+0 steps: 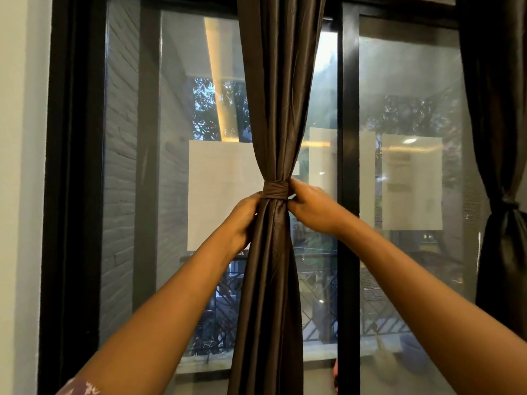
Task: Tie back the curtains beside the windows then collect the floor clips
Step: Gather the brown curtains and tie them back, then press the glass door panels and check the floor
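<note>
Before a dark-framed window point(349, 166), the gathered brown curtain point(273, 109) is bound at mid-height by its tie band point(275, 189), held by the left hand point(242, 220) and right hand point(310, 206), each grip closed on it; the band is best pulled snug and level.

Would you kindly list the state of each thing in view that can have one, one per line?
Dark brown satin middle curtain: gathered, cinched at its waist.
Matching brown fabric tieback band: wrapped round the curtain.
Left hand: grips the curtain just below the band.
Right hand: pinches the band's right side.
Dark right-edge curtain: already tied back.
Black-framed window: whether shut cannot be told.
</note>
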